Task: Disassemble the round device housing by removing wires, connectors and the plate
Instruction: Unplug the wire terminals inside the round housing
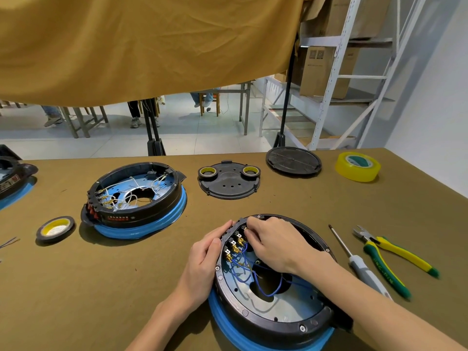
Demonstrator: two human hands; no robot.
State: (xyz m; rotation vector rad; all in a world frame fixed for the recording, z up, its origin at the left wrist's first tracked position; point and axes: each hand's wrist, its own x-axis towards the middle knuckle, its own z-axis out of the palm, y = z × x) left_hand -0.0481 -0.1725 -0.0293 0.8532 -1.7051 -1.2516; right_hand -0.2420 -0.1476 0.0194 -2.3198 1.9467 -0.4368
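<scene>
The round black housing on its blue base (273, 307) sits at the table's near edge, cover already off. Blue wires (243, 264) and brass connectors (234, 248) remain. The left hand (202, 259) braces the rim, fingers flat; the right hand (273, 245) pinches a top connector, I'd judge.

black housing (273, 317) with blue wires (249, 272), yellow tape roll (357, 166), green-yellow pliers (395, 259)

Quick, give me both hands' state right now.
Left hand: open, straight fingers pressed on the housing rim.
Right hand: fingers curled at the connectors; what it pinches cannot be told.
</scene>
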